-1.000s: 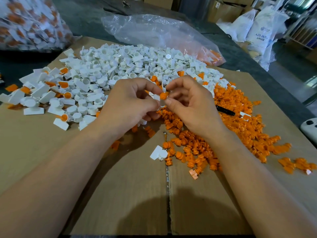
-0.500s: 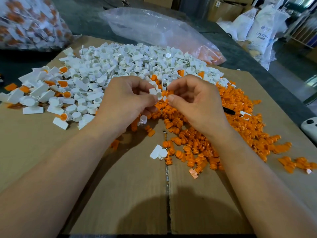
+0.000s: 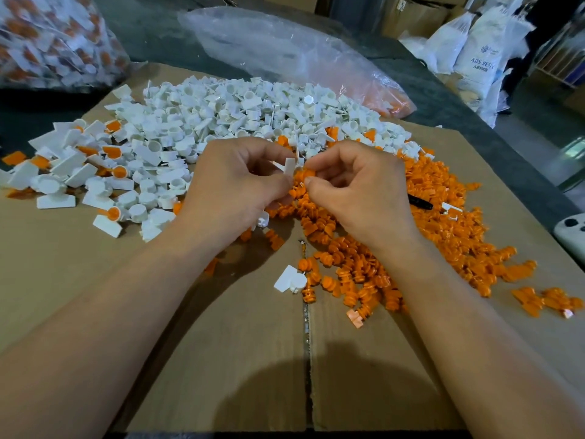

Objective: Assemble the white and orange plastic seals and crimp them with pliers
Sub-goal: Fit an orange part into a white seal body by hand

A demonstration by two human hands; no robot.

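Observation:
My left hand [image 3: 234, 191] pinches a white seal body [image 3: 289, 167] between thumb and fingers, its flat tab pointing up. Close beside it, my right hand [image 3: 357, 191] has thumb and forefinger closed at the same spot on an orange insert [image 3: 304, 175]. Whether the orange piece sits inside the white one is hidden by my fingers. A heap of white seal bodies [image 3: 240, 122] lies behind my hands. A heap of orange inserts [image 3: 443, 223] spreads under and right of my right hand. A black pliers handle [image 3: 421, 202] pokes out of the orange heap.
Assembled white-and-orange seals [image 3: 69, 172] lie at the left on the cardboard sheet [image 3: 221, 359]. One loose white seal [image 3: 289, 280] rests in front of my hands. A clear plastic bag [image 3: 285, 49] lies behind, a full bag of seals [image 3: 47, 39] at the back left. A white device [image 3: 569, 232] sits at the right edge.
Both hands have lifted a little and shifted away from me. The white piece has turned in my left fingers so its tab now points up, with the orange piece pressed against it.

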